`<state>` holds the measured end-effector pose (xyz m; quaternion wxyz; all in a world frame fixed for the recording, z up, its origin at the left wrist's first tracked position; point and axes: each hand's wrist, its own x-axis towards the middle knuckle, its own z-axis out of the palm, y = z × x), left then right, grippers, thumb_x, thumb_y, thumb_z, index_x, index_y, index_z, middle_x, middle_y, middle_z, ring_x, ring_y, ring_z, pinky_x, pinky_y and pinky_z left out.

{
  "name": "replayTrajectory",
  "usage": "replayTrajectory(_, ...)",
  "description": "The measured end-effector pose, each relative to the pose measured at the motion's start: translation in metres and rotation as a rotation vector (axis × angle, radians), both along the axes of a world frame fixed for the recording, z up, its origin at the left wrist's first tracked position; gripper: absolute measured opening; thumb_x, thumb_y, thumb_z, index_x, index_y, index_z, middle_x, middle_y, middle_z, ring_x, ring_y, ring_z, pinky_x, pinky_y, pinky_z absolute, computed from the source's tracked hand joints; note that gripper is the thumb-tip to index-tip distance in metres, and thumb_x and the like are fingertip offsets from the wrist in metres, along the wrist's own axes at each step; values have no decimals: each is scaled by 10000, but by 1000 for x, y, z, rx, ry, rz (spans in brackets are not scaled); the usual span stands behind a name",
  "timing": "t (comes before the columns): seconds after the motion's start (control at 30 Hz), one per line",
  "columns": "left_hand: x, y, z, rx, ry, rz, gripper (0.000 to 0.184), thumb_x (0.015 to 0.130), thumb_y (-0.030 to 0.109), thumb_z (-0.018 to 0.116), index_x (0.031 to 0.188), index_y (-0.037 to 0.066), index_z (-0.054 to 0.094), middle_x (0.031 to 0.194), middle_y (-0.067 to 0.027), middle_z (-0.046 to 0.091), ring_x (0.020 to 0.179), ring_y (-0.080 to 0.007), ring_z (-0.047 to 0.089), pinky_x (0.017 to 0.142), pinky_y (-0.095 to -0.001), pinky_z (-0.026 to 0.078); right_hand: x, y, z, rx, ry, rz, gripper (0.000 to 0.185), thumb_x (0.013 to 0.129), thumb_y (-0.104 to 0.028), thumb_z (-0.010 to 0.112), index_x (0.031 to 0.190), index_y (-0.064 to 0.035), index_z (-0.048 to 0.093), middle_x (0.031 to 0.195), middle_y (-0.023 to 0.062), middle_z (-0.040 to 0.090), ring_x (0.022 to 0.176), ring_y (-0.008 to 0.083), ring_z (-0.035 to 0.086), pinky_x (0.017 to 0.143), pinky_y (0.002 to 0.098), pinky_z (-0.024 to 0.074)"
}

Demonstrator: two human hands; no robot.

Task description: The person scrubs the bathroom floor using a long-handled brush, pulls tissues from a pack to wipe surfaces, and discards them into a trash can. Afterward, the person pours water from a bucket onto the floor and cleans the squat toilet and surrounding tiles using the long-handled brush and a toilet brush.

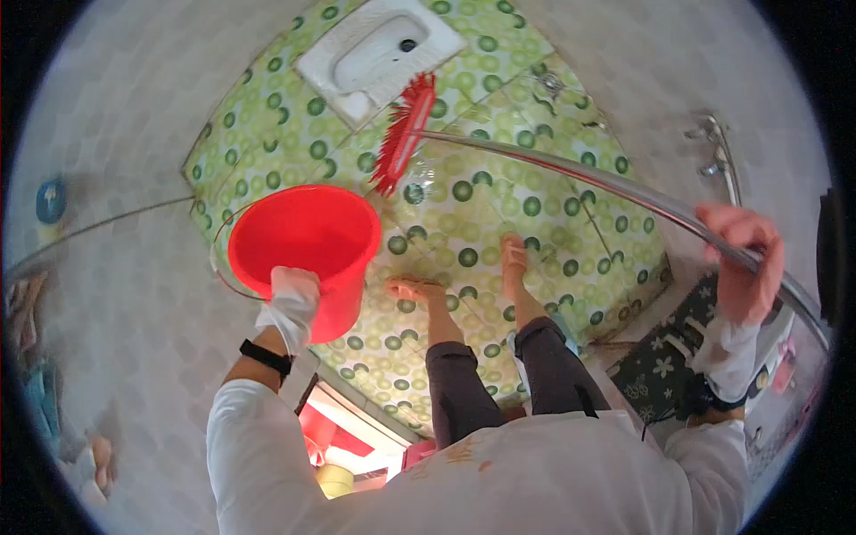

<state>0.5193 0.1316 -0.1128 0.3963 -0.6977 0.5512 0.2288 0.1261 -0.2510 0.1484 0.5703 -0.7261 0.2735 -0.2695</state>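
Observation:
My left hand (295, 291), covered in a thin white glove, is closed over the near rim of a red bucket (337, 308). The bucket's wide mouth faces up toward me, and its wire handle hangs down on the left side. On the other side, my right hand (742, 259) wraps round the metal pole of a red-bristled floor brush (406, 134). The brush head rests on the green-dotted floor (481, 209), just beside the white squat toilet (383, 49). Between bucket and brush the floor looks wet.
A floor drain (548, 85) lies at the upper right, near a wall tap (709, 147). A dark flowered panel (664, 357) stands by my right arm. A blue round object (51, 201) is on the left wall. Behind my left arm is a doorway with red and yellow things.

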Motion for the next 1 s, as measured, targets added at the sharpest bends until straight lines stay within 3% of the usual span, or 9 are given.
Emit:
replayTrajectory(0.1,-46,-42,-6,-38,296,18,136,774,179,545,749,195,678,798,6,688,787,-180,669,576,-363,466,-16,-12,1,189,35,-181,561,971,-477,265,960,13,538,1060,238,575,919,309,588,906,420,430)
replayTrajectory(0.17,-84,-81,8,25,323,-97,143,775,174,548,760,191,689,819,8,692,808,-176,671,574,-364,477,-36,-24,-4,326,26,-74,608,967,-493,272,1077,44,534,1161,260,545,1025,302,578,905,387,449)
replayTrajectory(0.3,-172,-164,56,180,379,-377,152,778,159,590,843,183,726,864,-7,698,863,-185,671,603,-356,505,-53,-37,-10,257,82,-75,594,959,-483,318,1046,53,558,1094,243,585,1010,282,587,912,382,451)
replayTrajectory(0.37,-210,-182,53,147,481,-486,148,776,151,613,864,175,729,875,-17,699,869,-199,671,612,-353,509,-54,-36,-12,353,31,-260,583,954,-475,346,1017,58,574,1033,233,613,1018,297,584,925,403,431)
replayTrajectory(0.5,-276,-229,44,10,648,-531,130,768,141,590,786,140,719,796,-46,691,812,-221,673,626,-349,512,-76,-52,-28,209,27,-75,582,940,-485,398,1063,55,577,1080,201,616,1044,283,577,940,402,414)
replayTrajectory(0.63,-344,-286,1,2,713,-526,135,777,140,607,839,160,725,836,-25,697,804,-217,678,583,-359,501,-83,-45,-32,273,-20,-92,569,894,-491,517,1093,38,580,1136,189,597,1081,268,562,934,377,424)
replayTrajectory(0.7,-376,-306,-34,-280,798,-553,133,742,146,598,784,154,724,783,-34,690,757,-221,672,562,-375,488,-87,-42,-34,308,-61,-107,570,888,-485,530,1099,42,582,1124,203,600,1067,279,571,928,382,428)
replayTrajectory(0.73,-389,-319,-47,-287,809,-554,133,742,146,598,784,154,724,783,-34,690,757,-221,672,562,-375,488,-84,-43,-32,317,-21,-103,689,860,-624,451,1012,34,586,1043,234,612,1050,343,576,961,471,401)
replayTrajectory(1.0,-472,-406,-128,-403,932,-563,127,697,151,593,719,130,716,722,-57,676,725,-222,662,581,-372,489,-132,-64,-86,77,-126,163,658,907,-543,440,969,99,568,935,322,609,879,437,610,863,570,436)
